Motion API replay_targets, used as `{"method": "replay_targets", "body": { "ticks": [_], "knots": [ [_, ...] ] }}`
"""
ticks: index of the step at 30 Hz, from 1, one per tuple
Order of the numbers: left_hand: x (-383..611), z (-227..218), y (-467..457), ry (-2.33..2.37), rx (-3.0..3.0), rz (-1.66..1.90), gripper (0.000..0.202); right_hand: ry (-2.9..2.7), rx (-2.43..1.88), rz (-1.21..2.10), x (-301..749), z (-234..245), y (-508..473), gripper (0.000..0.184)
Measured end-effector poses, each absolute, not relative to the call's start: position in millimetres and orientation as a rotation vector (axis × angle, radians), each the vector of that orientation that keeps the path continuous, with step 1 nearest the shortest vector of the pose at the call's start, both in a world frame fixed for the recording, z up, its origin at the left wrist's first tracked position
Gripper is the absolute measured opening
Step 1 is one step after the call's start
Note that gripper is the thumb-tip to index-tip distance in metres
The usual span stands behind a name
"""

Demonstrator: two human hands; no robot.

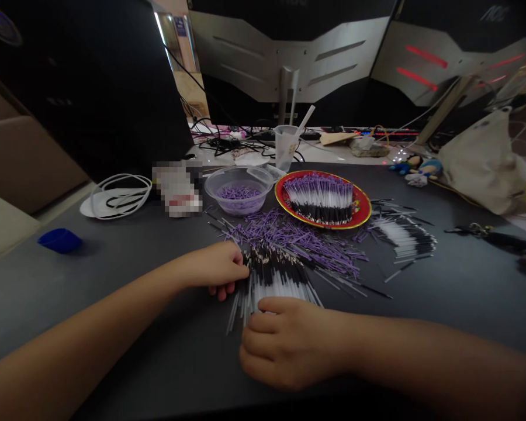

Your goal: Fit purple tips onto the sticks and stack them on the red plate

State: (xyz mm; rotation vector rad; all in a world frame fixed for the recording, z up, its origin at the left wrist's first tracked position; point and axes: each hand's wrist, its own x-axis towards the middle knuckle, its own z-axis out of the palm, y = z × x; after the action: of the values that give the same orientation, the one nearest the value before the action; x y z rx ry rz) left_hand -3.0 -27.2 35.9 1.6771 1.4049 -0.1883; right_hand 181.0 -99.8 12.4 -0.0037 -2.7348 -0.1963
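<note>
A bundle of thin black-and-white pen refills [277, 279] lies on the dark desk [114, 280] right in front of me. My left hand [217, 268] rests at the bundle's left side, fingers curled against the refills. My right hand [284, 342] lies over the near ends of the bundle, fingers bent and pressed on them. Behind the bundle sprawls a loose heap of purple caps and sticks [289, 237].
A red plate [364, 213] holds lined-up refills. A clear bowl [239, 196] holds purple caps. More refills [403, 237] lie to the right. A blue cap [60, 240], white mask [114, 196], plastic cup [286, 146], bag [486, 161] and monitors surround the desk.
</note>
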Motion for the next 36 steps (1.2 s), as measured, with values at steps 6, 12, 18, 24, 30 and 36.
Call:
{"method": "replay_targets", "body": {
  "ticks": [6, 12, 18, 24, 30, 36],
  "knots": [
    [-14.8, 31.3, -11.0, 1.270, 1.522, -0.174, 0.015, -2.695, -0.206, -0.145, 198.4, 22.9, -80.2, 0.020],
    [-17.3, 25.3, -9.7, 1.235, 1.549, -0.115, 0.020, -2.728, -0.988, -0.234, 239.2, 29.6, -30.5, 0.016],
    [-13.2, 23.8, -10.4, 1.205, 1.599, 0.045, 0.023, -2.759, -1.173, -0.067, 260.5, 28.5, -6.9, 0.017],
    [-5.4, 15.2, -4.8, 1.191, 1.490, 0.503, 0.021, -2.713, -1.159, -0.039, 259.6, 26.0, -8.8, 0.020],
    [-4.8, 12.0, -2.8, 1.205, 1.422, 0.594, 0.019, -2.740, -1.148, 0.070, 253.0, 28.7, -16.4, 0.012],
    [-4.1, 9.0, -5.8, 1.183, 1.429, 0.625, 0.022, -2.748, -1.254, 0.140, 250.1, 25.3, -18.8, 0.013]
  ]
}}
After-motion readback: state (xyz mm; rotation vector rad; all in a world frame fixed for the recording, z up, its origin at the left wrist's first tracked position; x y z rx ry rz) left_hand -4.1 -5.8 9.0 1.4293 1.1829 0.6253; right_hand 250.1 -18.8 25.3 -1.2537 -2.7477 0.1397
